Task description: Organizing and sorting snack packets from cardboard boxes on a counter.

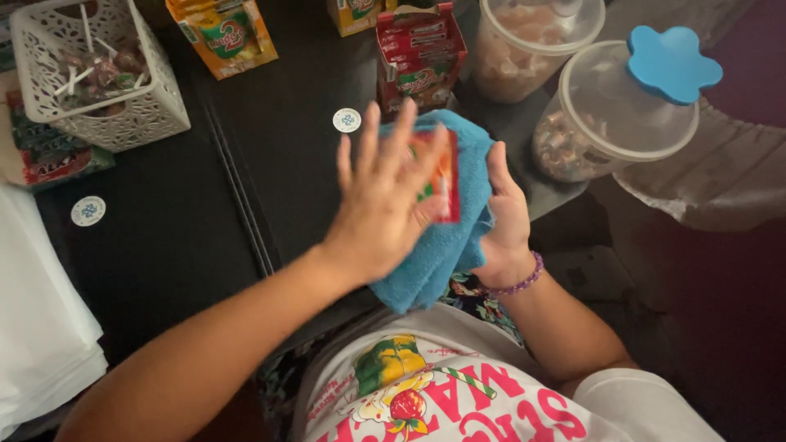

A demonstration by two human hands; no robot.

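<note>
- Our left hand (pixel 383 205) lay flat, fingers spread, pressing a red packet (pixel 442 176) against the blue cloth (pixel 458 237).
- Our right hand (pixel 506 221) gripped the cloth just right of it.
- The packet stood long axis near-to-far, between both hands.
- A black table (pixel 205 205) lay below, jars (pixel 614 115) far right.

black table (pixel 172 245), dim floor (maroon)

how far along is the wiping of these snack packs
In hand: the right hand holds a blue cloth around a red pack, and the left hand lies flat on it, blurred. Which packs are done is not visible. Left, by the look of it: the red box, the orange pack and the two jars.
</note>
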